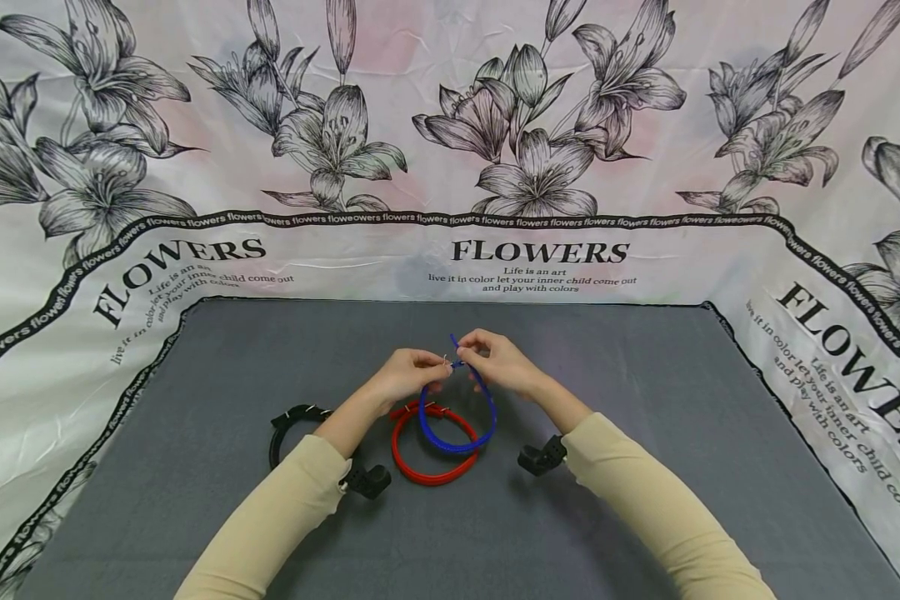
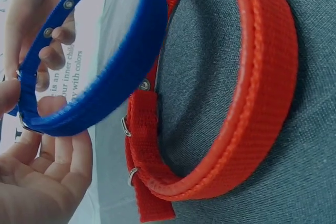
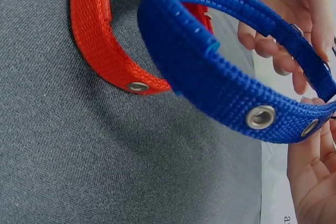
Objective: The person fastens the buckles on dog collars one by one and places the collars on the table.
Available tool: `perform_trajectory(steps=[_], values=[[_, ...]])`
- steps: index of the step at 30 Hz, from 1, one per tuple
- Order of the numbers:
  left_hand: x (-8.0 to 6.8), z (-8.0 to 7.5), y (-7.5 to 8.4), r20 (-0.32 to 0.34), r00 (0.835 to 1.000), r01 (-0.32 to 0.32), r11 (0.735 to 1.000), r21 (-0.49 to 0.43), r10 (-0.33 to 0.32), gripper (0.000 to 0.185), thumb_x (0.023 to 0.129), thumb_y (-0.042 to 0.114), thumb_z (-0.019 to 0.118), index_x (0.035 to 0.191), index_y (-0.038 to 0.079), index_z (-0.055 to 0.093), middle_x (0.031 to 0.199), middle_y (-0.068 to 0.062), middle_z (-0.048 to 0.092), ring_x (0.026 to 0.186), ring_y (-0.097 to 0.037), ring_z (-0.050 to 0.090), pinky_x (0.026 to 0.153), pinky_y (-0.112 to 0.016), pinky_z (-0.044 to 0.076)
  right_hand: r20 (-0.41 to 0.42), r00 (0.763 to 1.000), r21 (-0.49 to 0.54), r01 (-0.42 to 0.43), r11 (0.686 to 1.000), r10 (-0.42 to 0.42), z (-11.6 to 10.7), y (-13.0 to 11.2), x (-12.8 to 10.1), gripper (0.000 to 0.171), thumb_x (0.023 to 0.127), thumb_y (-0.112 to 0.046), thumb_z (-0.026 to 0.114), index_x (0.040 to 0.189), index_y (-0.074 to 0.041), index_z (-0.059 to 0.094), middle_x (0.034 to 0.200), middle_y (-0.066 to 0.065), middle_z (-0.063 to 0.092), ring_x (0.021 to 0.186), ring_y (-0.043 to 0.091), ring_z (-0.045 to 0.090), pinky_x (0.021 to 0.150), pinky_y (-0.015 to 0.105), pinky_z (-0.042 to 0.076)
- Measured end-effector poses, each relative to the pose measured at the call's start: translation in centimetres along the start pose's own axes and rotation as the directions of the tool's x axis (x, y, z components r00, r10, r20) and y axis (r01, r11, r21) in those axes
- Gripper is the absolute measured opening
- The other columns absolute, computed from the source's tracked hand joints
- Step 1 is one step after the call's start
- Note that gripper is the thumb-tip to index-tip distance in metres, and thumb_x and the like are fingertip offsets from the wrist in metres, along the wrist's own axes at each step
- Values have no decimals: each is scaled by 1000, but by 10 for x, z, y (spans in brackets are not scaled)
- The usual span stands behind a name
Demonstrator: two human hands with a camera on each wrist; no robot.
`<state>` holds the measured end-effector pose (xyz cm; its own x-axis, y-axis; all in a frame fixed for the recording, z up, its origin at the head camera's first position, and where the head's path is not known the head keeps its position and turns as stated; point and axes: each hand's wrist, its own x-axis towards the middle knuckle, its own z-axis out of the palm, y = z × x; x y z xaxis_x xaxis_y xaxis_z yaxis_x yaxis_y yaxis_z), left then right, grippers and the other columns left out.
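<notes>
A blue collar [image 1: 492, 417] hangs in a loop between my two hands, raised over the table. My left hand [image 1: 407, 375] pinches it at its metal buckle end [image 2: 29, 124]. With thumb and fingers, my right hand [image 1: 501, 361] holds the strap's other end, whose tip [image 1: 453, 340] sticks up above the fingers. Metal eyelets [image 3: 261, 117] line the blue strap in the right wrist view. Below and partly behind it, a red collar [image 1: 429, 479] lies on the table as a closed ring, its strap through a metal buckle [image 2: 131, 176].
A black collar [image 1: 276, 446] lies to the left, partly covered by my left forearm. The table has a grey cloth [image 1: 607, 358]. Behind it hangs a white sheet [image 1: 390, 258] printed with flowers and lettering. Black wrist devices [image 1: 542, 456] sit at both cuffs.
</notes>
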<state>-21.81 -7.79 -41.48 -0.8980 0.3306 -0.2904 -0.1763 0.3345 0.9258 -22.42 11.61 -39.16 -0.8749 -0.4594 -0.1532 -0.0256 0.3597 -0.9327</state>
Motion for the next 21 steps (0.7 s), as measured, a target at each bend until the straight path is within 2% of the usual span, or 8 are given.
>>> perform_trajectory(steps=[6,10,12,17,21], values=[[0,2,0,-19,1000,-6,999,-34,5,30,90,26,60,111,4,64,111,-18,62,91,-28,63,76,-32,52,3,1000,38,1,999,-1,-2,12,6,31,96,-21,50,119,0,48,88,9,54,74,35,58,72,57,50],[0,4,0,-35,999,-17,996,-91,14,29,91,24,59,110,2,64,109,-20,61,94,-34,62,74,-30,53,9,1000,28,14,1000,-14,-3,22,12,37,96,-26,50,120,1,46,89,11,55,74,31,59,65,48,53],[0,5,0,-44,999,-17,993,-120,12,29,91,23,59,110,3,63,106,-19,61,93,-34,62,75,-31,53,12,1000,22,26,999,-26,-3,24,12,37,96,-27,50,120,1,46,92,15,55,75,35,59,61,43,54],[1,5,0,-59,998,-14,987,-160,5,31,91,23,59,114,2,61,100,-13,63,82,-24,63,82,-40,51,31,999,19,40,999,-40,-3,24,11,38,96,-26,50,120,2,46,103,25,53,86,48,56,59,38,54],[1,5,1,-62,998,-15,986,-166,5,33,92,23,58,117,1,58,98,-10,64,75,-17,61,85,-44,49,42,998,8,40,999,-40,-3,23,11,36,95,-25,51,120,1,46,108,31,50,89,49,56,61,38,55]])
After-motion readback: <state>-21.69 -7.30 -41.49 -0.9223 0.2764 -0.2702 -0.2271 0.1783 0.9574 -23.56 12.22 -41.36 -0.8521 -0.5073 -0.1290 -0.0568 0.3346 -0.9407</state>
